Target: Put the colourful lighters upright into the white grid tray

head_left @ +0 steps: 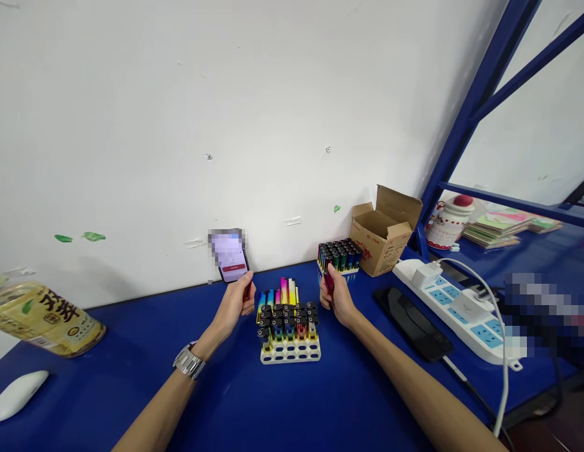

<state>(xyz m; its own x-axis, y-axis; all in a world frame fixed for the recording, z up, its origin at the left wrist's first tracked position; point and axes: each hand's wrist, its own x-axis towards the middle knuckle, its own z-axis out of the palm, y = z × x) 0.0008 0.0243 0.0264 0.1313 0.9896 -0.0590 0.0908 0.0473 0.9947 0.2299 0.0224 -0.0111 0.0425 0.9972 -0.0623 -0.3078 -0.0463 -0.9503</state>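
My left hand (pixel 234 301), with a metal watch at the wrist, is closed around a dark red lighter (pixel 247 289), held just left of the rack. My right hand (pixel 339 294) grips another red lighter (pixel 329 280) in front of the back rack. Between the hands stands a white rack (pixel 292 353) with rows of upright black-topped lighters (pixel 288 328); its front holes hold none. Behind them lie several colourful lighters (pixel 285 290) in pink, yellow and blue. A second rack (pixel 341 254), full of dark lighters, sits near the wall.
An open cardboard box (pixel 383 242) stands at the back right. A black phone (pixel 413 323) and a white power strip (pixel 449 307) with cables lie to the right. Another phone (pixel 230 257) leans on the wall. At left are a bottle (pixel 51 317) and a white mouse (pixel 19 395).
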